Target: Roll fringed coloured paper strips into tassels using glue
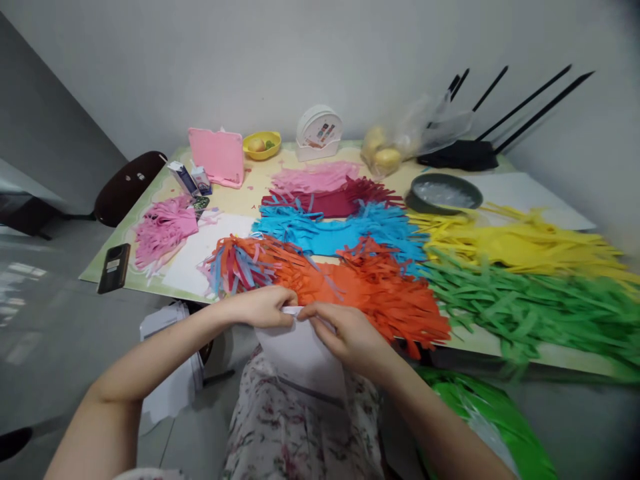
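Note:
Over my lap, at the table's front edge, I hold a sheet of white paper [305,353] by its top edge. My left hand [267,307] pinches that edge from the left, fingers closed. Just to the right, my right hand [345,330] grips the same edge between thumb and fingers. Right behind my hands lies a fringed orange strip [325,283]. At its left end sits a bunch of pink, grey-blue and red streamers [237,267]. Beyond are fringed strips in blue [330,237], dark red [325,203] and pink [317,179].
Yellow [515,243] and green fringes [540,300] spread over the table's right side. A dark bowl [445,193], a black router [460,155], a pink tablet case [217,157] and a yellow fruit bowl [263,147] stand behind. A phone [114,268] lies at the left edge.

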Action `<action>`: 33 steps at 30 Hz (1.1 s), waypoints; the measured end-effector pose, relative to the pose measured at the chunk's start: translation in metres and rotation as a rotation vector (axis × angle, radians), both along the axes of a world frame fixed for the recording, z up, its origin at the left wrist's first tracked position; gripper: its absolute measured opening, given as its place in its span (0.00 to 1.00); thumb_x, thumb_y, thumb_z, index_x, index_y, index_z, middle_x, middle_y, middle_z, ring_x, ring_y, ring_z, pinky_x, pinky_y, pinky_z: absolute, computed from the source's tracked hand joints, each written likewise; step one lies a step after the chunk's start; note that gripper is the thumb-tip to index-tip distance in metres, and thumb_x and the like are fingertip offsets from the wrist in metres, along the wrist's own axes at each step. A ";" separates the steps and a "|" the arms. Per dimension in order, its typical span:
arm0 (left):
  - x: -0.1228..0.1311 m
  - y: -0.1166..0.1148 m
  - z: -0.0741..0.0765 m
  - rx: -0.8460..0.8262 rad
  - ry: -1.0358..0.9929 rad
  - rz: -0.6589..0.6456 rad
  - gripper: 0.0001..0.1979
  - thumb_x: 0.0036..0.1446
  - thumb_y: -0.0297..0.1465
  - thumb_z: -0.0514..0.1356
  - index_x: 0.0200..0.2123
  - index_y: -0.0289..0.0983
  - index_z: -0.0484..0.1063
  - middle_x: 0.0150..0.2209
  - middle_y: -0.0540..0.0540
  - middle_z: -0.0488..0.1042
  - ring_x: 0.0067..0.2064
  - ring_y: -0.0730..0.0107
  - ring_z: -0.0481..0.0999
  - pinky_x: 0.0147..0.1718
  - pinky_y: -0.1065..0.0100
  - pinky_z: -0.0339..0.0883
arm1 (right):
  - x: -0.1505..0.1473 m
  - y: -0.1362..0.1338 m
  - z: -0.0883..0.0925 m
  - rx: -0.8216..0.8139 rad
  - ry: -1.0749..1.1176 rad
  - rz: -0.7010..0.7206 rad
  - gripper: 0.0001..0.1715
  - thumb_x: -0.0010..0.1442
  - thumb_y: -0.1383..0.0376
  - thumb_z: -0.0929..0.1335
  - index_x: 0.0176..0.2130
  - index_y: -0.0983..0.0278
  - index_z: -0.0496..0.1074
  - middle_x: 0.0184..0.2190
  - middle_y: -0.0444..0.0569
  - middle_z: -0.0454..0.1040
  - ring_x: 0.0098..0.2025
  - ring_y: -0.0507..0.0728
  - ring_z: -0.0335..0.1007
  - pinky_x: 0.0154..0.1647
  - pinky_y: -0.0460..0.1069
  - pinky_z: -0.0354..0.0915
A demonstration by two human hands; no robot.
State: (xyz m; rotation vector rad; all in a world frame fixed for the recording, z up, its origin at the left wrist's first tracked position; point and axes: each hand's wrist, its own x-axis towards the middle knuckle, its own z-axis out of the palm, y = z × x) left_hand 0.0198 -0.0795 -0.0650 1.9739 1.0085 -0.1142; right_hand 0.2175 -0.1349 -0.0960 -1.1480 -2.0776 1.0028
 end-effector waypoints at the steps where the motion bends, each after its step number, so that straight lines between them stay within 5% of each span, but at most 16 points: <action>1: 0.000 0.000 0.000 0.006 -0.001 0.006 0.03 0.49 0.26 0.58 0.29 0.36 0.66 0.27 0.53 0.66 0.29 0.72 0.65 0.27 0.72 0.53 | 0.001 0.001 0.000 -0.013 0.001 -0.002 0.17 0.61 0.70 0.61 0.42 0.63 0.76 0.37 0.51 0.81 0.39 0.56 0.78 0.40 0.47 0.67; 5: -0.001 -0.008 0.001 0.187 -0.015 0.133 0.02 0.54 0.28 0.59 0.32 0.36 0.67 0.30 0.50 0.71 0.32 0.70 0.68 0.30 0.71 0.56 | 0.004 0.006 0.000 -0.066 0.021 -0.011 0.15 0.61 0.68 0.61 0.40 0.63 0.76 0.31 0.48 0.78 0.33 0.55 0.74 0.38 0.47 0.66; 9: -0.005 -0.015 -0.003 0.344 -0.067 0.170 0.02 0.58 0.29 0.58 0.35 0.36 0.68 0.34 0.47 0.73 0.34 0.68 0.70 0.33 0.69 0.59 | 0.004 0.012 -0.002 -0.121 0.093 -0.048 0.13 0.62 0.67 0.61 0.41 0.63 0.73 0.34 0.47 0.77 0.30 0.53 0.70 0.36 0.47 0.65; 15: -0.007 -0.015 -0.004 0.398 -0.127 0.192 0.02 0.59 0.28 0.59 0.35 0.37 0.66 0.34 0.49 0.73 0.34 0.68 0.71 0.33 0.69 0.60 | -0.004 0.020 -0.009 -0.201 0.345 -0.154 0.12 0.57 0.65 0.65 0.42 0.63 0.71 0.41 0.49 0.74 0.45 0.58 0.70 0.46 0.50 0.64; 22: -0.006 -0.021 -0.006 0.578 -0.168 0.179 0.03 0.61 0.31 0.59 0.35 0.37 0.67 0.32 0.49 0.75 0.36 0.67 0.73 0.36 0.68 0.63 | -0.007 0.021 -0.015 -0.586 0.625 -0.207 0.15 0.53 0.61 0.70 0.42 0.61 0.69 0.34 0.44 0.72 0.28 0.51 0.66 0.26 0.45 0.61; 26: -0.009 -0.024 -0.015 0.853 -0.125 0.101 0.06 0.65 0.32 0.55 0.38 0.36 0.70 0.34 0.46 0.77 0.37 0.65 0.74 0.39 0.64 0.66 | -0.010 0.019 -0.024 -0.725 0.806 -0.241 0.18 0.50 0.61 0.72 0.42 0.60 0.67 0.29 0.40 0.72 0.22 0.49 0.64 0.21 0.43 0.58; 33: -0.004 -0.029 -0.017 1.408 -0.080 -0.107 0.10 0.64 0.22 0.49 0.39 0.30 0.70 0.41 0.39 0.80 0.41 0.64 0.78 0.42 0.62 0.70 | -0.012 0.014 -0.022 -0.723 0.854 -0.288 0.19 0.50 0.60 0.74 0.41 0.60 0.68 0.26 0.40 0.71 0.21 0.49 0.65 0.20 0.43 0.58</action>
